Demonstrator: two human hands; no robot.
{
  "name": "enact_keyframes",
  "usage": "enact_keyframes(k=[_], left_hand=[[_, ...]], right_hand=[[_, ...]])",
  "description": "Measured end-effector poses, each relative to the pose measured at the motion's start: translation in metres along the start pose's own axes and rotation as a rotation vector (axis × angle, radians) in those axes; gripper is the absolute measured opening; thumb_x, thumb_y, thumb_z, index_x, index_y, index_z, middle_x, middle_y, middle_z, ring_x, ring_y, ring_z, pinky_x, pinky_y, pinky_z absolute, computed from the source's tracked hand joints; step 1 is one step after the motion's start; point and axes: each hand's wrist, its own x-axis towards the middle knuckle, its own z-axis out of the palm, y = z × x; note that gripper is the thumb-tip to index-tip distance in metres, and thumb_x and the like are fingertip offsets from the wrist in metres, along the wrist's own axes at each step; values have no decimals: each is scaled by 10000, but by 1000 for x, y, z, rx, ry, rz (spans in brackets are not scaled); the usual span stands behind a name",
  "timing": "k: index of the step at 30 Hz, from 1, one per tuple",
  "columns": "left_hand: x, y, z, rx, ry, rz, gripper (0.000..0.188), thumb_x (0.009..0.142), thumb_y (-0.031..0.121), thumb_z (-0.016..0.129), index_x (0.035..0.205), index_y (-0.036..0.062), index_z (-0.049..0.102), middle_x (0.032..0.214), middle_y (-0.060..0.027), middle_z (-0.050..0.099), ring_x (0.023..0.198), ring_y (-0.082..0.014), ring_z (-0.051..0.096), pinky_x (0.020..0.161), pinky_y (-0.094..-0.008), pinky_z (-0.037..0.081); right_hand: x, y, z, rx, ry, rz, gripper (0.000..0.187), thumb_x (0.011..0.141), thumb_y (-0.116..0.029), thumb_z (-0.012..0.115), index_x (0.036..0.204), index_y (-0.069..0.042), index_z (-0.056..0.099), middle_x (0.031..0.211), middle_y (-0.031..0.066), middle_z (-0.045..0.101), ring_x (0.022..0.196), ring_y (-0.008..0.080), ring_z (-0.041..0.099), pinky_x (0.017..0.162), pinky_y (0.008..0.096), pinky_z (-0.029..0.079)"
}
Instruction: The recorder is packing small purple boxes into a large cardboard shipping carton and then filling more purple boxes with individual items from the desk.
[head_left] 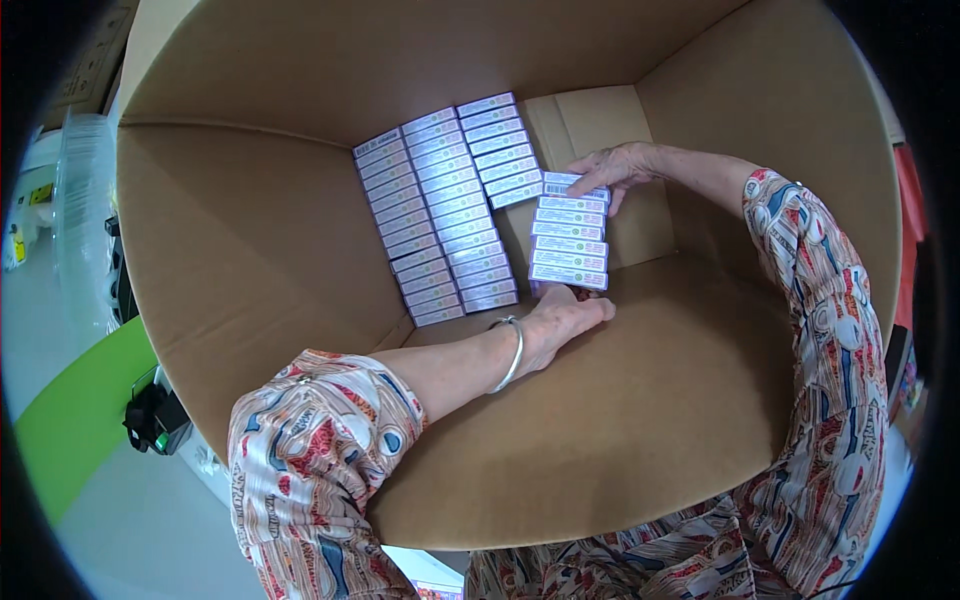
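Note:
Both my arms reach down into a large brown cardboard box (250, 240). Between my hands is a row of small white-and-purple cartons (568, 245), pressed together from its two ends. My right hand (612, 172) grips the far end, fingers bent over the last carton. At the near end my left hand (565, 322) is closed against the row, its fingers partly hidden below the cartons. To the left, packed rows of matching cartons (435, 215) stand on the box bottom. A shorter row (500, 150) of the same cartons lies beside them at the far side.
The box's tall walls surround both arms, its near wall (600, 420) close to my body. Bare cardboard bottom (645, 225) shows right of the cartons. Outside on the left are clear plastic packaging (85, 220), a green curved surface (85, 400) and a small black device (150, 415).

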Motion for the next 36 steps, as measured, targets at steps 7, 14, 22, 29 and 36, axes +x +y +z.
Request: enact_keyframes(k=[7,14,22,29,36], left_hand=[[71,-37,5,220,-72,-190,992,775,472,678,1412,-90,165,1444,-307,252,1367,-426,226,1118,-388,229],[68,-29,5,467,-171,-235,1150,805,621,589,1428,-138,-9,1502,-346,63,1410,-468,54,1164,-417,116],[25,-2,10,848,114,-145,741,870,568,552,1225,-78,475,1242,-291,493,1223,-411,379,1056,-507,262],[40,-26,-15,1166,279,428,386,852,375,626,729,14,685,710,-210,652,722,-388,658,685,-466,504],[37,-8,-19,1412,209,498,176,796,229,622,717,96,705,700,-124,673,693,-295,682,635,-436,495]], right_hand=[[10,6,-9,-70,-25,5,619,853,-496,645,1327,-140,470,1049,53,646,942,128,630,714,293,565],[14,10,-7,-166,13,10,618,854,-526,619,1364,-212,468,1008,54,642,911,168,611,694,332,532],[19,4,3,-242,72,31,605,864,-528,600,1363,-215,465,1087,56,617,977,178,580,704,326,515],[43,21,6,-307,74,-122,606,905,-488,572,1361,-111,444,1276,123,523,1184,257,480,991,390,402],[39,33,28,-516,377,-171,790,865,-500,583,1377,36,311,1357,248,397,1306,372,346,1080,419,315]])
